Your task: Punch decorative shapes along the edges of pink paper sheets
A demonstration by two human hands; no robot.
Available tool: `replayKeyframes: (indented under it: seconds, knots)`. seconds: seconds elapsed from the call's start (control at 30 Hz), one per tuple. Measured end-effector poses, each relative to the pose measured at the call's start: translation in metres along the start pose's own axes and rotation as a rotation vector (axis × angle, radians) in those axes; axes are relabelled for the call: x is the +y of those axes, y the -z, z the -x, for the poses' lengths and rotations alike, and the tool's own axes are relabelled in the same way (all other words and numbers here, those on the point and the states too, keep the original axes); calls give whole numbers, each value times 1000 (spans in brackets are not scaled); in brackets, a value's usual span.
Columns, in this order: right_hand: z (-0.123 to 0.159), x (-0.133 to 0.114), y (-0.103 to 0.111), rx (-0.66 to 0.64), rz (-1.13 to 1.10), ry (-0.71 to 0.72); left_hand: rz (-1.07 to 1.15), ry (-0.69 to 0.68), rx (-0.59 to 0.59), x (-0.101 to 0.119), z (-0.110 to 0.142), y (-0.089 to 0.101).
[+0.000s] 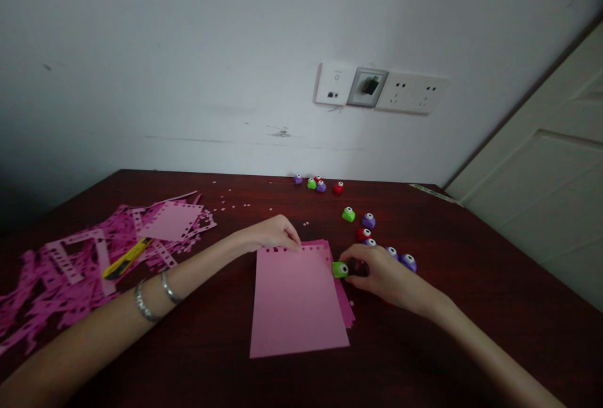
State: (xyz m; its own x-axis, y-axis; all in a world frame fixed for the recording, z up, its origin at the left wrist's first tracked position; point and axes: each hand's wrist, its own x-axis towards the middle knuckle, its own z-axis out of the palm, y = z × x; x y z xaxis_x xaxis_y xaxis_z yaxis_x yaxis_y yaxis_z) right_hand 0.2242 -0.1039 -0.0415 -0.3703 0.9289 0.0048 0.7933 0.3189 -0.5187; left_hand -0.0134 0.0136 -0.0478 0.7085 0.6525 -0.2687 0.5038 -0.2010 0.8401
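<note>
A sheet of pink paper [299,307] lies in front of me, with a row of punched holes along its far edge. My left hand [277,233] is closed at that far edge, fingertips on the paper. In my right hand [377,270] is a green craft punch [340,270], held between thumb and fingers at the sheet's right edge. Whether the paper sits in the punch's slot I cannot tell. More pink sheets [346,312] stick out from under the right side of the top one.
Punched pink strips [61,276] pile up at the left, with a yellow utility knife [126,260] and a pink piece [173,221] on them. Several punches, such as a purple one [369,220], stand right and behind. Confetti [247,205] dots the wooden table [202,358] before the wall.
</note>
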Motion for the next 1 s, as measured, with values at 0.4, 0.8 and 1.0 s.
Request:
replayKeyframes:
  seconds: [0.4,0.8,1.0]
  knots:
    - [0,-1,-1,-10,-9,7,-3,16,15,3,2,0]
    - [0,-2,0,1,4,-5,21,22,-2,4,3,1]
    - [-1,-1,-2,8,-11,7,16,4,3,3,2,1]
